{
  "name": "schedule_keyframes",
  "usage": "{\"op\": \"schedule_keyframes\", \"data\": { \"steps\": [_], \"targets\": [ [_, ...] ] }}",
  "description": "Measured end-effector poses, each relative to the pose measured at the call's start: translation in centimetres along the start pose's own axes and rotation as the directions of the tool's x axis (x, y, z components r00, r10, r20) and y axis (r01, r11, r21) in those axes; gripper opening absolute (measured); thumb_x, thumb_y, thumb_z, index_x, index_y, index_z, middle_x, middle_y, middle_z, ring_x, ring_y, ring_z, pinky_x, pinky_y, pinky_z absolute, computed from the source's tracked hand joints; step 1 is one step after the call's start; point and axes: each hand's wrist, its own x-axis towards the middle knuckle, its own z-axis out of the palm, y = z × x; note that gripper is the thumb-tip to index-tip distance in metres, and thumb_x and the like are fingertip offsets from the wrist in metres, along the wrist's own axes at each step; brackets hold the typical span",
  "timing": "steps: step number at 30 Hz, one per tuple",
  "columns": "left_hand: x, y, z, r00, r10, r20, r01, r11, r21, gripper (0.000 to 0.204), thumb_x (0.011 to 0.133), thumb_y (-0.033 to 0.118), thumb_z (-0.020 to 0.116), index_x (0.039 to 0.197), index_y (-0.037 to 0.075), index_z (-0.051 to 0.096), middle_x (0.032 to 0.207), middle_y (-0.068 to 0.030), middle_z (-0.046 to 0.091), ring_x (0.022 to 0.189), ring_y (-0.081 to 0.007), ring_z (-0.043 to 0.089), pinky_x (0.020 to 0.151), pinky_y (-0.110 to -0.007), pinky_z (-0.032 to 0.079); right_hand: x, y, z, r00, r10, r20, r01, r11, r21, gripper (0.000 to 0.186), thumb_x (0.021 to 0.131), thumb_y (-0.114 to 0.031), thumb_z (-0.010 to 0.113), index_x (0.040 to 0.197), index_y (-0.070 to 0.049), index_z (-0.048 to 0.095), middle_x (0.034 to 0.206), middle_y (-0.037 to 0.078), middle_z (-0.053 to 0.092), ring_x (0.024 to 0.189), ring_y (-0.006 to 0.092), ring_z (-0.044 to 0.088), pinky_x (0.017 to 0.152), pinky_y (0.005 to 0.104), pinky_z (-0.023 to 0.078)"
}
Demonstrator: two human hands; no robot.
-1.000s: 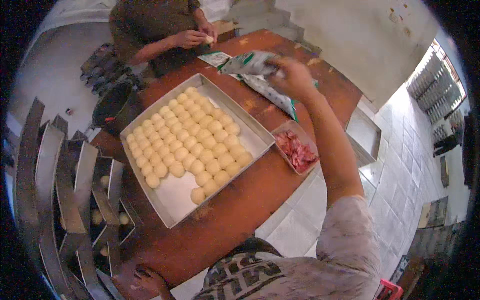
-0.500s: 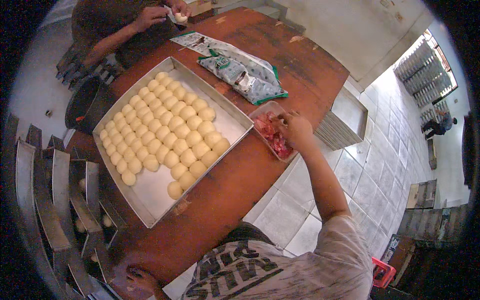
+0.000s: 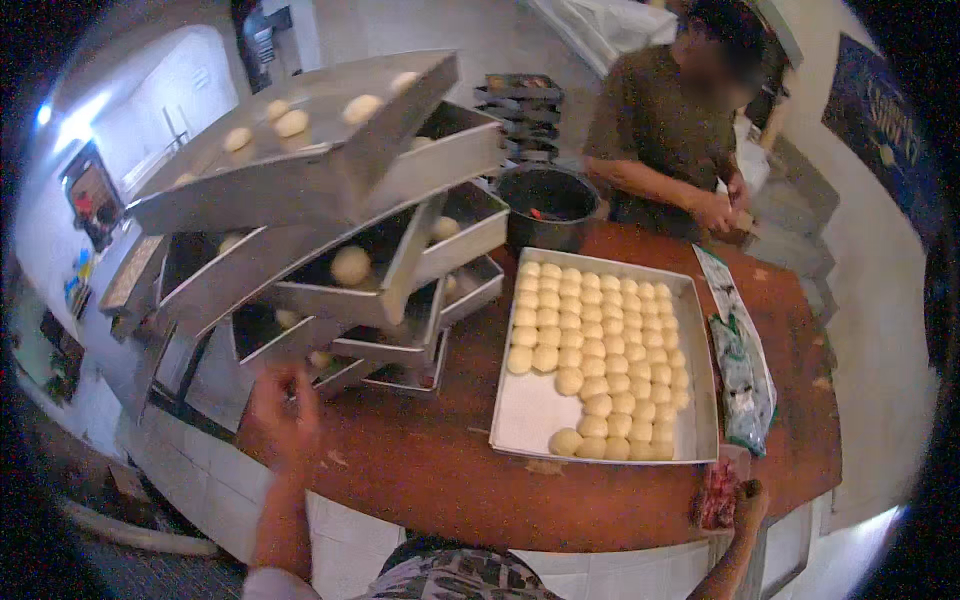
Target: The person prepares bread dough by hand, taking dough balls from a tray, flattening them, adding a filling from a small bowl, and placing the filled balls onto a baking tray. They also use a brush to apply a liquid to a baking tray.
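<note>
My left hand [image 3: 285, 405] is raised beside the stacked metal trays, close to the lower ones. Motion smears its fingers, so their pose is unclear. At the table's front right, my right hand [image 3: 751, 505] lies against the side of a clear plastic container [image 3: 738, 462] with red pieces [image 3: 716, 495] in it. Its fingers are curled, and what they hold, if anything, is hidden. Between my hands, a large metal tray [image 3: 532, 418] carries rows of pale dough balls [image 3: 598, 350]. A bare patch shows in its near left corner.
Metal trays [image 3: 350, 180] with scattered dough balls are stacked crosswise at left. A black bucket [image 3: 548, 205] stands behind the dough tray. Patterned packages [image 3: 742, 385] lie on the brown table [image 3: 430, 490]. Across it, a person [image 3: 660, 150] works with both hands.
My view has swung left, bringing the tray stack into full sight. My left hand has risen beside the stack. My right hand has shifted from over the red pieces to the container's side.
</note>
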Motion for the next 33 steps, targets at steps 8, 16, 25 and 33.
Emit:
{"op": "schedule_keyframes", "data": {
  "steps": [8,16,25,33],
  "targets": [
    [22.1,11.2,-5.4,0.764,0.643,0.051,-0.628,0.76,-0.168,0.025,0.083,0.019,0.057,0.098,-0.001,0.059,0.095,-0.0148,0.061,0.088,-0.0215,0.058,0.077,-0.03,0.044,-2.2,-7.5,-0.7,0.907,-0.034,-0.42,0.102,0.985,0.139,0.021,0.084,-0.015,0.056,0.089,0.005,0.055,0.083,0.012,0.06,0.073,0.0212,0.056,0.069,0.0325,0.045],
    [26.4,10.8,-2.9,0.366,0.486,0.794,-0.51,0.818,-0.266,0.049,0.078,0.04,0.06,0.108,0.001,0.056,0.1,-0.0164,0.059,0.092,-0.025,0.056,0.082,-0.033,0.042,-10.6,-14.0,-2.9,0.905,0.255,-0.34,-0.092,0.898,0.43,0.029,0.084,-0.016,0.057,0.105,0.005,0.053,0.093,0.013,0.06,0.087,0.02,0.055,0.079,0.0309,0.044],
    [26.4,10.2,-1.5,0.435,0.461,0.773,-0.401,0.868,-0.293,0.042,0.075,0.027,0.068,0.107,0.002,0.056,0.101,-0.0103,0.057,0.097,-0.0202,0.054,0.084,-0.031,0.043,-12.3,-20.1,-5.0,0.894,0.298,-0.336,-0.128,0.887,0.444,0.018,0.082,-0.014,0.058,0.091,0.003,0.059,0.083,0.008,0.062,0.076,0.0138,0.056,0.07,0.0261,0.044],
    [26.2,9.5,-0.4,0.511,0.472,0.719,-0.436,0.863,-0.256,0.053,0.071,0.033,0.069,0.11,-0.001,0.056,0.104,-0.0134,0.055,0.096,-0.0224,0.052,0.085,-0.032,0.041,-6.3,-13.5,-3.4,0.819,0.255,-0.513,-0.078,0.937,0.341,0.015,0.08,-0.01,0.058,0.089,0.002,0.061,0.078,0.011,0.062,0.07,0.019,0.059,0.065,0.0303,0.045]
  ]
}}
